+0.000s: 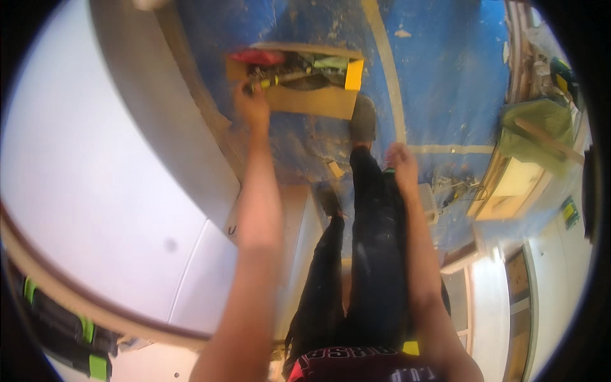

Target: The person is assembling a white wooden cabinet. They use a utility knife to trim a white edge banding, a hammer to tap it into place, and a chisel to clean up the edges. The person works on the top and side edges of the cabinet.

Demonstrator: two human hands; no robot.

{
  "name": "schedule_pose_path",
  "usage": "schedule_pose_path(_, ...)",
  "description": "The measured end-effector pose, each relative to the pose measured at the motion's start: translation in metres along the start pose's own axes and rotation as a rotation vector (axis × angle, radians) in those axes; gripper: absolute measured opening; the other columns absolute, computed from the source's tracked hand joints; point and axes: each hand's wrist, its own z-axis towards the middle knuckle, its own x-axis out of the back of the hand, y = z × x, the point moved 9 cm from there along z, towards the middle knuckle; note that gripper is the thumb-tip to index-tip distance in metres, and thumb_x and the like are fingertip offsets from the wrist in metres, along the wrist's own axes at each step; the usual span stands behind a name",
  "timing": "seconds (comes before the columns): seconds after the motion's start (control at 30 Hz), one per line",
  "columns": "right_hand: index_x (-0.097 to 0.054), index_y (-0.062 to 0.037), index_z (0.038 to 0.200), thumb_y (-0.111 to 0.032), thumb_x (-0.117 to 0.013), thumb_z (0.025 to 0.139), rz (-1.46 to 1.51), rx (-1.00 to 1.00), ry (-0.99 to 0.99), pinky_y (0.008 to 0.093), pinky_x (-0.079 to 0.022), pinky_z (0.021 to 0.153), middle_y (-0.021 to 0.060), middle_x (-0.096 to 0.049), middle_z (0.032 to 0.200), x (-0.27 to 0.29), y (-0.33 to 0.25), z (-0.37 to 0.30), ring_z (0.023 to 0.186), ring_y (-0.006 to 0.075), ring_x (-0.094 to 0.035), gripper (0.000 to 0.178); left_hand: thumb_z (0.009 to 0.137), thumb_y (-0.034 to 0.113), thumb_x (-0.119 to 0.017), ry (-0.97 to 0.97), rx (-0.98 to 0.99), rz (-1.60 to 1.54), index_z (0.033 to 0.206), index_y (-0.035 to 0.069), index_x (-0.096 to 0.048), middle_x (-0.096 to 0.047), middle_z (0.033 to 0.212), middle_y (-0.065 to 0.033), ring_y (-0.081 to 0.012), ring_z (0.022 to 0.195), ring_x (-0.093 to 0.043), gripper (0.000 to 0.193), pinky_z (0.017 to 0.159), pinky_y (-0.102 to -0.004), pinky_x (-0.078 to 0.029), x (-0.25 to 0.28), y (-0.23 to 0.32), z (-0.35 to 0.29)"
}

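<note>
My left hand (253,107) reaches far forward to the near left corner of an open cardboard box (312,102) on the floor. Its fingers are closed round the handle of a yellow-and-black hand tool (270,83), whose thin shaft points right over the box; blur hides its exact kind. Inside the box lie a red bag (259,57), some pale green material (331,62) and a jumble of small dark items. My right hand (402,164) is curled beside my right knee, with a bit of green showing under its fingers. What it holds there I cannot make out.
A large white panel (114,191) stands on the left. Blue sheeting with a tape strip (387,57) covers the floor. Cables and small tools (457,191) lie right of my legs, beside a wooden frame (509,184) draped with green cloth (538,130). Black-and-green cases (67,318) sit lower left.
</note>
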Motion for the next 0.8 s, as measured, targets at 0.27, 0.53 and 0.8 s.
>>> schedule_pose_path(0.27,-0.039,0.0046,0.144,-0.053,-0.046,0.102,0.601,-0.305,-0.379,0.0445,-0.051,0.094,0.0239,-0.045,0.142,-0.177,-0.191,-0.132,0.119,0.032,-0.058,0.071,0.086,-0.014,-0.061,0.148,-0.175,-0.378,0.112,0.001,-0.047,-0.042,0.119,-0.014,-0.037,0.124,-0.054,0.033,0.098,-0.044,-0.047,0.233,0.242,-0.179)
schedule_pose_path(0.53,-0.049,0.0,0.126,-0.034,-0.047,0.105,0.851,0.038,-0.54,0.0244,-0.045,0.059,0.0027,-0.054,0.084,-0.158,-0.345,-0.364,0.067,0.0094,-0.048,0.04,0.083,-0.02,-0.058,-0.007,-0.249,-0.632,0.111,0.005,-0.043,-0.039,0.12,-0.0132,-0.0407,0.128,-0.052,0.041,0.099,-0.0471,-0.049,0.386,0.329,-0.306)
schedule_pose_path(0.8,-0.048,-0.0079,0.134,-0.047,-0.034,0.107,0.418,0.532,-0.959,0.0191,-0.03,0.049,-0.0041,-0.042,0.073,-0.147,-0.407,-0.66,0.057,0.004,-0.033,0.05,0.091,0.005,-0.063,0.077,-0.372,-0.368,0.131,-0.001,-0.048,-0.051,0.137,-0.0208,-0.0328,0.129,-0.051,0.044,0.106,-0.0463,-0.043,0.658,0.391,-0.401)
